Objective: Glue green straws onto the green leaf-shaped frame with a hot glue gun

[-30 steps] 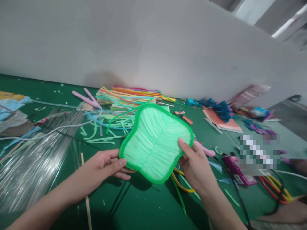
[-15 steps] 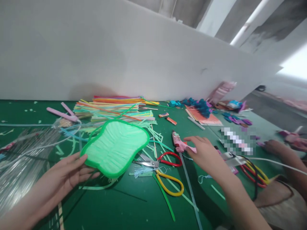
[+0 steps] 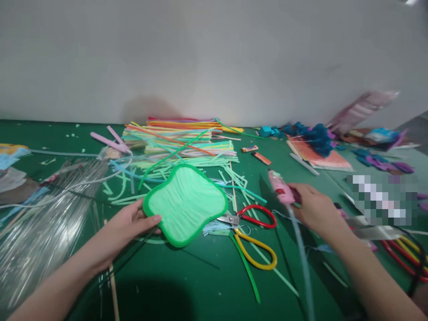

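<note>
Green runs through most of this: a pale mint leaf (image 3: 187, 205) with a darker fuzzy rim, held above the green table (image 3: 200, 276). The left hand (image 3: 130, 223) has it pinched at its left end, thumb over the rim and fingers underneath, a hold that probably leaves most of the face uncovered and lets it tilt towards the person. Its shadow falls on the tabletop beneath.

The right hand (image 3: 310, 209) is closed around the pink glue gun (image 3: 280, 187), nozzle aimed at the table's back edge and away from the leaf, perhaps so the hot tip touches nothing. A long clear stick (image 3: 299, 249) trails from its rear towards the front edge; whether a finger is on the trigger I cannot tell.

Between the hands lie the scissors (image 3: 236, 223), handles spread, blades partly hidden by the leaf. The stems (image 3: 167, 145) are heaped along the back edge by the wall (image 3: 214, 58), likely to be within reach without crowding the hands. Clear rods (image 3: 56, 240) lie together on the left, possibly for the same reason.
</note>
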A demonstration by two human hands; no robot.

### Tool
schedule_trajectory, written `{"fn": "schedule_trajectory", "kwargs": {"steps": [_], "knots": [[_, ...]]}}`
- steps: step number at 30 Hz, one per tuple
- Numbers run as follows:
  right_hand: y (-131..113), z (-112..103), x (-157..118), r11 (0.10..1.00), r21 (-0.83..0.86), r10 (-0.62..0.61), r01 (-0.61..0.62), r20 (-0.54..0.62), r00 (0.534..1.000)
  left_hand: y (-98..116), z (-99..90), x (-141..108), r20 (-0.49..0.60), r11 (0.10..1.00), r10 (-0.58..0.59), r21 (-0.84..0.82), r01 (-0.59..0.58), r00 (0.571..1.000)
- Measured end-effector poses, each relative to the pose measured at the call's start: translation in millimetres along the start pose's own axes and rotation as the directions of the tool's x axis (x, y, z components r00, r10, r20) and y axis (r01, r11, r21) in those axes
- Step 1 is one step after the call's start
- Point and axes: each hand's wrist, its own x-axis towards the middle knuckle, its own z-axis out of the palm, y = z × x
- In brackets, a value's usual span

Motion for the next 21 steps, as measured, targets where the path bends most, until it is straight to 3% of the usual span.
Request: {"fn": "schedule_trajectory", "kwargs": {"steps": [3, 7, 11, 15, 18, 21], "knots": [[-10.3, -17.0, 0.8, 0.955, 0.187, 0.246, -0.228, -0.081, 0.966, 0.6, -1.6, 1.5, -0.026, 0.998, 0.054, -0.013, -0.054, 0.998], [-34.8, -33.2, 6.0, 0.79, 0.484, 0.435, -0.377, -0.009, 0.9, 6.5, -7.4, 0.4, -0.082, 0.992, 0.1, -0.064, -0.105, 0.992], [-55.9, -42.0, 6.9, 0.614, 0.694, 0.498, -0.375, 0.028, 0.867, 7.7, -13.3, -0.1, -0.101, 0.993, 0.087, -0.075, -0.095, 0.991], [-69.7, -50.5, 0.2, 0.469, 0.798, 0.517, -0.378, 0.099, 0.85, -2.7, -7.6, 0.4, 0.072, 0.998, 0.059, 0.017, -0.061, 0.996], [-77.4, -56.7, -6.7, 0.407, 0.82, 0.518, -0.403, 0.155, 0.841, -10.5, 2.1, -1.2, 0.224, 0.995, 0.042, 0.077, -0.061, 0.974], [-82.6, -59.2, -13.0, 0.373, 0.828, 0.506, -0.418, 0.195, 0.84, -9.3, 7.8, -3.8, 0.212, 0.997, 0.051, 0.054, -0.063, 0.976]]}}
